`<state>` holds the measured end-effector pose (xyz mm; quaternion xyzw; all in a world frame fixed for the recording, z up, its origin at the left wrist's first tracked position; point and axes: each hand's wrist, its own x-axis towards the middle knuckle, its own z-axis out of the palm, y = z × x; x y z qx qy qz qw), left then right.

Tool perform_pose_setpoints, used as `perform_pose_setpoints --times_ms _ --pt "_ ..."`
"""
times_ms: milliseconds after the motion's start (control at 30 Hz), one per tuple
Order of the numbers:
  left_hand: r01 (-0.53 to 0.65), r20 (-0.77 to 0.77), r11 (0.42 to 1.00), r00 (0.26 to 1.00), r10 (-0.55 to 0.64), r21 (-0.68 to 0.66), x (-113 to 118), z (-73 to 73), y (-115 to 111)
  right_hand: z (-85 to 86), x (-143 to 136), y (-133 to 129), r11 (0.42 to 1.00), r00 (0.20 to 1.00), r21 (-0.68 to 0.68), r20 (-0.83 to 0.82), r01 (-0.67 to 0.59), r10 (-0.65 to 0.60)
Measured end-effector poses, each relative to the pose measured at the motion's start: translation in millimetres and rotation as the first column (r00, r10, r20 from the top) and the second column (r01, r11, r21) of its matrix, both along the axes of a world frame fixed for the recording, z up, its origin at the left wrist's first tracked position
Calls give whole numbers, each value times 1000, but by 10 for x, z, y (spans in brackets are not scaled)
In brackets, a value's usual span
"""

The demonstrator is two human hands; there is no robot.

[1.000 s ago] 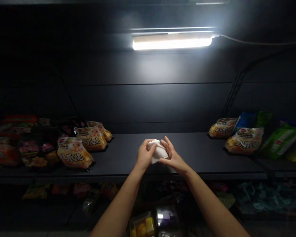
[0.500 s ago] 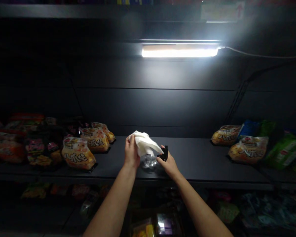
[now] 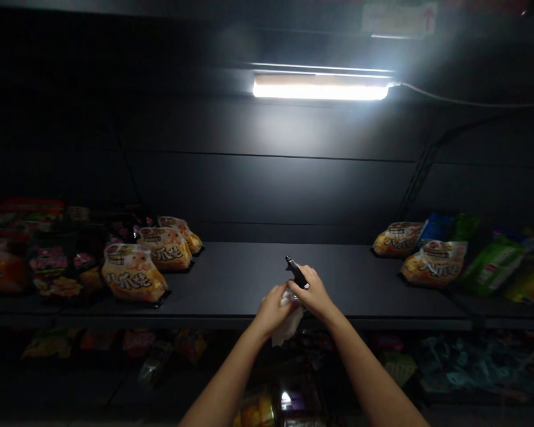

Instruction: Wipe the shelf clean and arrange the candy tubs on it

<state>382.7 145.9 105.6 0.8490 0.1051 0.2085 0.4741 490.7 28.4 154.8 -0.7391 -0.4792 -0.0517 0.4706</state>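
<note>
My right hand is closed around the neck of a spray bottle with a black trigger head. The nozzle points forward, up and to the left, over the dark shelf. Close against it on the left, my left hand is closed on a white cloth, which hangs below both hands in front of the shelf edge. The hands and cloth hide most of the bottle's clear body, so I cannot tell whether the left hand touches it too.
Yellow snack bags stand left on the shelf beside dark packets. On the right are more yellow bags and a green packet. A lit tube lamp hangs above, with a cable. Packaged goods lie below.
My left hand has moved right and down with the cloth, from above the shelf to beside the bottle. The right hand has raised and tilted the spray bottle. The view has shifted slightly.
</note>
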Motion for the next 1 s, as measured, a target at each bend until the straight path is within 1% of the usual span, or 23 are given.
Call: perform_pose_setpoints --times_ms 33,100,167,233,300,367,433,500,567,633,700,767,800,900,1000 --pt "31 22 999 999 -31 -13 7 17 -32 10 12 -48 998 998 1 -22 -67 67" --pt "80 70 996 995 -76 -50 -35 58 -72 31 42 -152 978 971 10 -122 -207 207" --pt "123 96 990 989 -116 -69 -136 107 -92 44 59 -235 957 924 43 -252 -286 287" --pt "113 102 990 989 -104 -88 -283 151 -104 41 38 -272 955 863 109 -409 -276 296" --pt "74 91 986 994 -60 -150 -466 171 -118 19 -22 -255 959 764 171 -579 -225 282" --pt "28 49 964 999 -16 -263 -664 160 -139 -22 -108 -190 965 654 146 -713 -216 254" --pt "5 -1 931 1000 -6 -365 -852 127 -171 -80 -195 -88 965 587 61 -783 -256 206" --pt "-11 -33 909 999 -3 -416 -1005 93 -204 -146 -259 26 956 572 -22 -805 -291 156" --pt "-24 -60 910 998 -1 -414 -1118 70 -225 -202 -280 118 952 580 -80 -807 -297 113" --pt "-39 -84 917 996 6 -397 -1199 57 -224 -236 -244 149 953 579 -104 -811 -284 84" --pt "-55 -100 916 995 17 -397 -1264 42 -196 -249 -149 102 958 538 -102 -841 -268 61" --pt "-73 -101 910 994 35 -408 -1320 19 -149 -252 0 -23 965 506 -107 -862 -241 31" --pt "-83 -100 909 994 46 -408 -1344 5 -122 -252 91 -112 970 505 -122 -863 -212 2" --pt "-101 -106 916 992 64 -387 -1382 -28 -46 -243 403 -458 984 536 -168 -837 -61 -109" --pt "-109 -121 918 990 67 -382 -1344 -27 -13 -210 711 -860 983 549 -180 -818 44 -174"
